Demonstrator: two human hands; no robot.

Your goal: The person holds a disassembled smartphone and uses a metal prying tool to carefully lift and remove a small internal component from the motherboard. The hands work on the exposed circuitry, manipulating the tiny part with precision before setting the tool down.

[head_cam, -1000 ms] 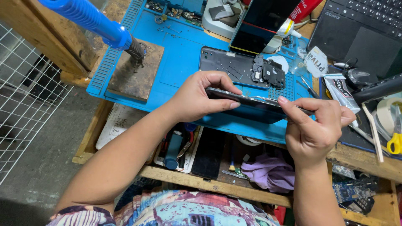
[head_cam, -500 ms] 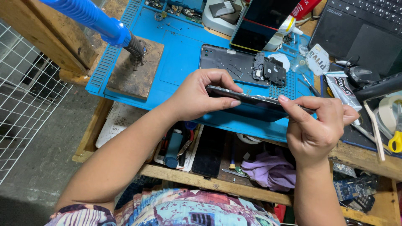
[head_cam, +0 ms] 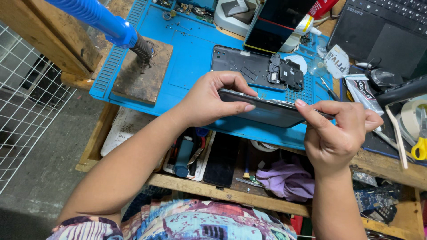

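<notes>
Our left hand is clamped on the left end of a slim black smartphone with a glossy dark face, thumb under the near edge and fingers curled over the far one. Our right hand pinches the phone's right end, forefinger tip pressed on the upper edge; something thin seems to run along that edge, but we cannot tell what it is. The phone hangs between the hands, just above the near rim of the blue rubber work mat, its long axis running left to right and dipping slightly towards the right. Both hands are on it, one at each end. Beyond it on the mat lies a dark grey phone back cover with small black parts. Farther out on the bench stand a blue-handled hot-air wand, a black laptop and yellow-handled scissors
</notes>
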